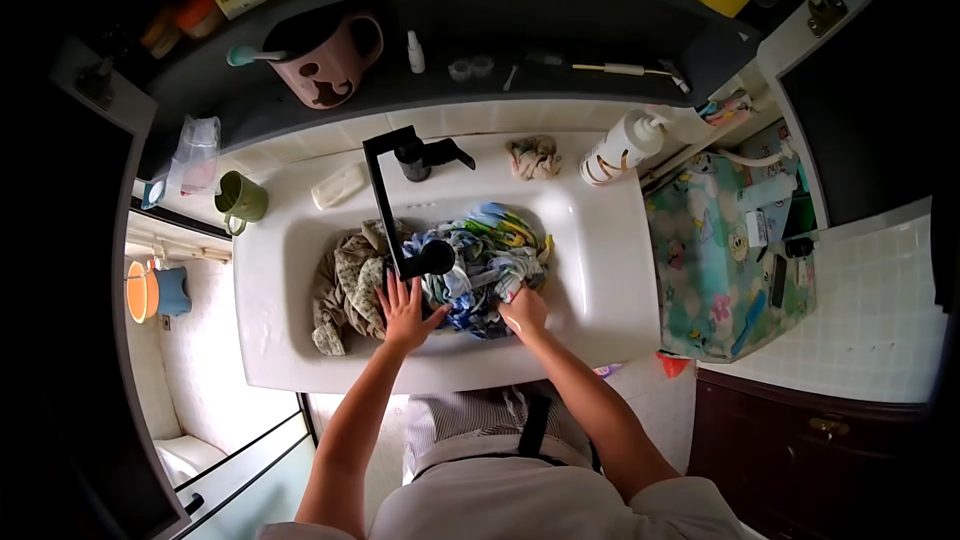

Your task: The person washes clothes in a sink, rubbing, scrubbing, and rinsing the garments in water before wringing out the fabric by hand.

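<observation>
Shelf (560,30), long and dark, across the far side. Below it, wide white sink (605,320). Holds a heap: brown clothes (350,280) toward the left, blue patterned clothes (476,315) in the middle. Flowered cover (690,270) just right of the sink. Black tap (383,202) at the far rim, reaching forward over the heap. Left hand (404,316) open, spread flat on the clothes at the border of brown and blue, near the end of the tap. Right hand (525,314) closed on the blue patterned clothes, partly lost among folds. Pink mug (322,70) on the shelf. White pump bottle (622,148) on the far right corner of the sink; green cup (242,198) on the far left. Crumpled rag (535,157) near the bottle. Left of the tap, pale block (339,186), probably soap; too washed-out to tell.
</observation>
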Demonstrator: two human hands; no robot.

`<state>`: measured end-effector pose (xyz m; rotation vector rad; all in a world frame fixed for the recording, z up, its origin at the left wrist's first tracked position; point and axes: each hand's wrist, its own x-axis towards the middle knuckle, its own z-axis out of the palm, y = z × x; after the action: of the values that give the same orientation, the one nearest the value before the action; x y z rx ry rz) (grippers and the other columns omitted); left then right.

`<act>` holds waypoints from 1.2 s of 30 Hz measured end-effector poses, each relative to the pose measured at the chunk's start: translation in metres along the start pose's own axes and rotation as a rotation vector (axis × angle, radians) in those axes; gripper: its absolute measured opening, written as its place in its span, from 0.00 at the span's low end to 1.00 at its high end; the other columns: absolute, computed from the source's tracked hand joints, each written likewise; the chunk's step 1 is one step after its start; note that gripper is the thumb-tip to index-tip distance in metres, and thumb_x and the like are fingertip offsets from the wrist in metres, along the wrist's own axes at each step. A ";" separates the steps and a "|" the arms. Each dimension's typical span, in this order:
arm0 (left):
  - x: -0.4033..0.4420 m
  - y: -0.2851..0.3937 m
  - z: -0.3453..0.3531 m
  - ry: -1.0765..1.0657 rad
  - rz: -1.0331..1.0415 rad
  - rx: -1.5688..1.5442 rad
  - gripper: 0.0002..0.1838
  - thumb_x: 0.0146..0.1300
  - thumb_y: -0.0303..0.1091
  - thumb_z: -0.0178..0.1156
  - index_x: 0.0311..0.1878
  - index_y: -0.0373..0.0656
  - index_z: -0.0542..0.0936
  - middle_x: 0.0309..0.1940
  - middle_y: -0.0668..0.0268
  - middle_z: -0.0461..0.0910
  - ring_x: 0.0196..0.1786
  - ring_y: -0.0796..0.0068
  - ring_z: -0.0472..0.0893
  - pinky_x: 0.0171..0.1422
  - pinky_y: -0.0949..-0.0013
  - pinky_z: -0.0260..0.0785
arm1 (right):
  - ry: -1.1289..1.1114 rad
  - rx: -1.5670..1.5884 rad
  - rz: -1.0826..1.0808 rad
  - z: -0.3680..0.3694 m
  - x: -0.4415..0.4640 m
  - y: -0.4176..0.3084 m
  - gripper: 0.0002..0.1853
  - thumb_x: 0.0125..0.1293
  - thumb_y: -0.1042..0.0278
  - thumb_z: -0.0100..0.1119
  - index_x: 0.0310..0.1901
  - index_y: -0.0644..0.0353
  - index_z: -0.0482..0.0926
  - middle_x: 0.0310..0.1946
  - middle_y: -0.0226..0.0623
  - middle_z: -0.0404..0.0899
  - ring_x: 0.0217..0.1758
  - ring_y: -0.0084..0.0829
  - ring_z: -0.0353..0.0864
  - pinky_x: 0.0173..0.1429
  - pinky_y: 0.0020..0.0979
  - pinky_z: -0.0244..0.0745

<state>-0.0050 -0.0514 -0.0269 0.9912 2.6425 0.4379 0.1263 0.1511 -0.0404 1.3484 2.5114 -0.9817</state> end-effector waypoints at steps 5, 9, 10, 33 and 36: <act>-0.002 0.013 0.026 -0.035 0.050 -0.127 0.49 0.62 0.56 0.54 0.73 0.32 0.45 0.71 0.32 0.42 0.76 0.39 0.36 0.73 0.36 0.23 | 0.274 0.314 -0.556 -0.049 -0.013 -0.037 0.13 0.47 0.61 0.69 0.32 0.58 0.80 0.26 0.48 0.81 0.30 0.50 0.81 0.34 0.43 0.76; -0.006 0.021 0.057 -0.136 0.058 -0.141 0.50 0.54 0.42 0.59 0.70 0.25 0.43 0.71 0.31 0.33 0.75 0.37 0.29 0.74 0.38 0.22 | 0.427 0.323 -0.724 -0.066 -0.023 -0.100 0.12 0.48 0.60 0.68 0.33 0.54 0.80 0.25 0.42 0.81 0.26 0.47 0.81 0.29 0.41 0.75; -0.008 0.022 0.053 -0.119 0.079 -0.231 0.50 0.53 0.42 0.60 0.70 0.26 0.44 0.72 0.32 0.33 0.75 0.36 0.29 0.74 0.38 0.22 | 0.358 0.293 -0.657 -0.063 -0.029 -0.114 0.13 0.46 0.63 0.66 0.34 0.55 0.80 0.24 0.42 0.80 0.26 0.46 0.81 0.29 0.40 0.75; 0.061 0.045 -0.015 0.520 -0.229 -0.240 0.14 0.57 0.36 0.54 0.46 0.45 0.80 0.41 0.57 0.80 0.48 0.52 0.78 0.52 0.54 0.69 | 0.512 0.218 -0.457 -0.005 0.075 -0.102 0.10 0.62 0.63 0.59 0.34 0.62 0.74 0.31 0.43 0.78 0.33 0.47 0.76 0.40 0.44 0.72; 0.049 0.032 -0.006 0.617 -0.204 -0.274 0.11 0.55 0.33 0.56 0.41 0.42 0.80 0.37 0.54 0.79 0.43 0.48 0.78 0.47 0.52 0.69 | 0.298 0.125 -0.499 0.019 0.054 -0.131 0.08 0.59 0.62 0.59 0.32 0.57 0.74 0.29 0.43 0.76 0.37 0.52 0.74 0.42 0.47 0.66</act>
<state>-0.0243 0.0034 -0.0172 0.5511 3.0393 1.1769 -0.0125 0.1268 -0.0131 0.9679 3.1571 -1.1020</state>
